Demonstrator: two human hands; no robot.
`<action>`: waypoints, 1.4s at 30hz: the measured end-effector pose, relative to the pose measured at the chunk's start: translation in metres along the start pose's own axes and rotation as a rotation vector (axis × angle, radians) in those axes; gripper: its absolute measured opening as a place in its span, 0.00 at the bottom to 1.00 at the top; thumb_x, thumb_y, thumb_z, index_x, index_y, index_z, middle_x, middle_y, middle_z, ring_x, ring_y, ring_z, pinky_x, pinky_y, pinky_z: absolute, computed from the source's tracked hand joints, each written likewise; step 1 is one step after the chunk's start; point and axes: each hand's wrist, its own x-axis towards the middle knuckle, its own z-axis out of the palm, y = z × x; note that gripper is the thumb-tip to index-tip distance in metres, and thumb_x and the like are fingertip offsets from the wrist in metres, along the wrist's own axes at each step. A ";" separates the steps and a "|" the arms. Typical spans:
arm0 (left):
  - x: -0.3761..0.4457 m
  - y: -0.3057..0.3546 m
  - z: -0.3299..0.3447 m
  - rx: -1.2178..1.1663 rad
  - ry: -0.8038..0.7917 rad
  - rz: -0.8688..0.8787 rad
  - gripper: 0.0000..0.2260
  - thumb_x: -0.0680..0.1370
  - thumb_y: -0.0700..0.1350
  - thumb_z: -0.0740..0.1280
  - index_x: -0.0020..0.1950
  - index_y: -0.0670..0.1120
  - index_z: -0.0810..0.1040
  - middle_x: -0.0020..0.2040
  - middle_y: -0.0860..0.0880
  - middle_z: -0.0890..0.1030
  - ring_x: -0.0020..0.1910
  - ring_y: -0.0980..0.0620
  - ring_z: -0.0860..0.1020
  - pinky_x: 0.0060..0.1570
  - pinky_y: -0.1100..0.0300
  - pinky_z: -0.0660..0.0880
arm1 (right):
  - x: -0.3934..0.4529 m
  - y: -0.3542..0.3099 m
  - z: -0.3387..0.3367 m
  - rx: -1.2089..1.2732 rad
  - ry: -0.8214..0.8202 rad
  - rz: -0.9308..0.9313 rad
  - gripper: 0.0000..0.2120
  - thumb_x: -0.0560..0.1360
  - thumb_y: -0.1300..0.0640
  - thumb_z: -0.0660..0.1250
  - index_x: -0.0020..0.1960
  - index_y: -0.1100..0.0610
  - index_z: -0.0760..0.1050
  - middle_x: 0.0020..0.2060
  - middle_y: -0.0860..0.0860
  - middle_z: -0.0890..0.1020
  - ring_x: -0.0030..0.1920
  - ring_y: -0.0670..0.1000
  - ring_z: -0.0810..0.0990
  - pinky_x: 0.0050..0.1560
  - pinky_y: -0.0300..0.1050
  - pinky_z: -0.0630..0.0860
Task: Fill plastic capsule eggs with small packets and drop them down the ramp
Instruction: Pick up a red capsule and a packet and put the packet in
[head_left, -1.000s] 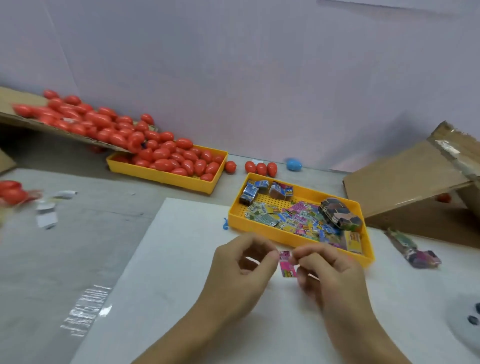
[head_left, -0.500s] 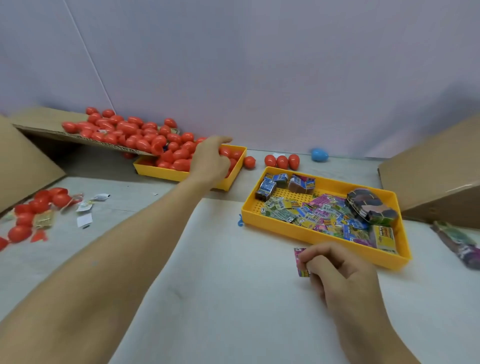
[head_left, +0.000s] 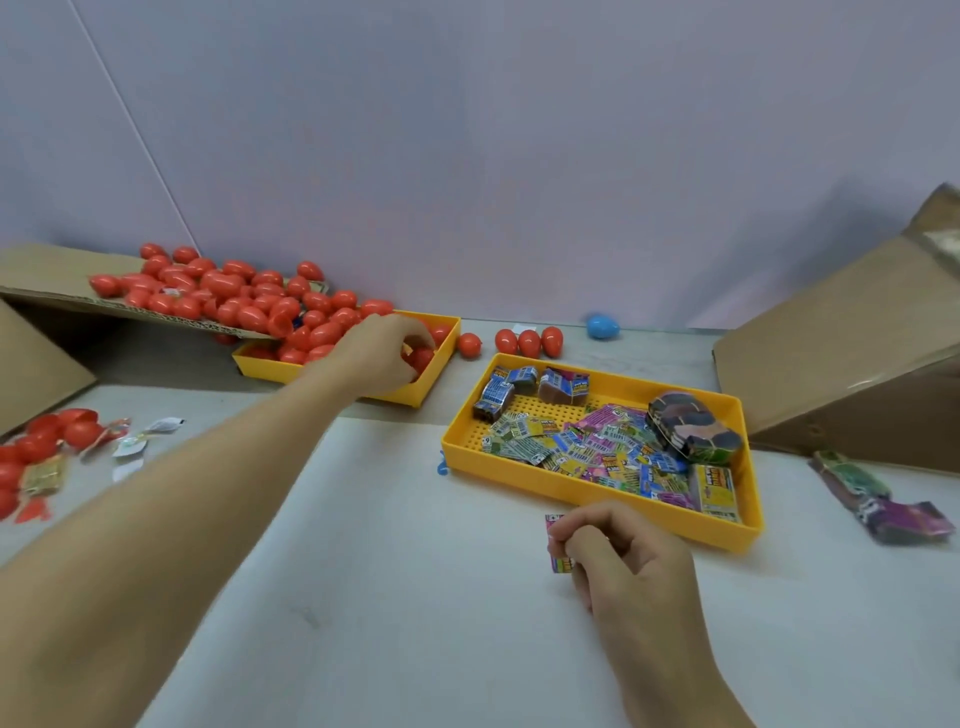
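Observation:
My left hand (head_left: 382, 356) reaches into the yellow egg tray (head_left: 436, 376) at the back, and its fingers curl round a red capsule egg (head_left: 421, 358). Many more red eggs (head_left: 228, 293) lie heaped on a cardboard ramp (head_left: 47, 270) and spill into that tray. My right hand (head_left: 618, 556) pinches a small pink packet (head_left: 557, 545) just above the white mat, in front of the yellow packet tray (head_left: 597, 491), which holds several colourful packets (head_left: 582, 449).
Three red eggs (head_left: 529, 342) and a blue egg (head_left: 602, 326) lie by the wall. A second cardboard ramp (head_left: 831, 353) rises at right, with wrappers (head_left: 878, 499) below it. More red eggs (head_left: 41, 441) and loose packets (head_left: 145, 439) lie at the left edge.
My left hand let go of the pink packet, reached to the egg tray and closed its fingers on a red egg. My right hand kept the packet almost still.

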 end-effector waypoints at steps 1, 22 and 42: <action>-0.007 0.002 0.005 -0.044 0.165 0.024 0.17 0.73 0.34 0.71 0.60 0.44 0.82 0.57 0.45 0.83 0.53 0.45 0.78 0.51 0.54 0.74 | 0.000 0.000 0.000 0.003 0.001 0.003 0.17 0.74 0.70 0.63 0.36 0.51 0.82 0.31 0.53 0.82 0.25 0.42 0.69 0.28 0.34 0.65; -0.191 0.140 0.041 -1.450 0.205 -0.009 0.23 0.61 0.47 0.81 0.54 0.57 0.80 0.48 0.46 0.85 0.50 0.47 0.85 0.47 0.58 0.82 | -0.014 -0.025 -0.035 -0.345 -0.208 -0.397 0.18 0.68 0.46 0.72 0.58 0.37 0.79 0.45 0.43 0.83 0.40 0.50 0.82 0.26 0.50 0.78; -0.173 0.135 0.047 -1.606 -0.059 -0.102 0.15 0.73 0.59 0.65 0.46 0.51 0.85 0.34 0.43 0.80 0.31 0.49 0.79 0.28 0.58 0.77 | 0.008 -0.009 -0.038 -0.032 -0.230 -0.127 0.17 0.66 0.59 0.77 0.54 0.50 0.85 0.40 0.59 0.83 0.29 0.49 0.75 0.23 0.43 0.73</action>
